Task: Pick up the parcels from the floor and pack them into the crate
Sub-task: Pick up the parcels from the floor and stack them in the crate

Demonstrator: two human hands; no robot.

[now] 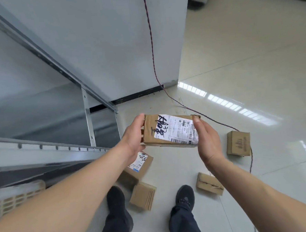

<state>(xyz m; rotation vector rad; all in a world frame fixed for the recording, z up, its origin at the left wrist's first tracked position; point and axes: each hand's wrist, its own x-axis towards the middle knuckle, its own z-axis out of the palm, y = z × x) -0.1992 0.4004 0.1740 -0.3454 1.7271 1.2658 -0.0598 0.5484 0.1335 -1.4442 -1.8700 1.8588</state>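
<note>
On the glossy pale tiled floor (253, 73) four brown cardboard parcels (238, 143) still wait while your left hand (134, 135) and right hand (206, 139) grip a labelled brown cardboard parcel (169, 131) aloft, the white slatted plastic crate (14, 199) low left.

A labelled cardboard parcel (170, 131) is held between the left hand (134, 136) and right hand (208, 141) above the tiled floor (253, 73).
</note>
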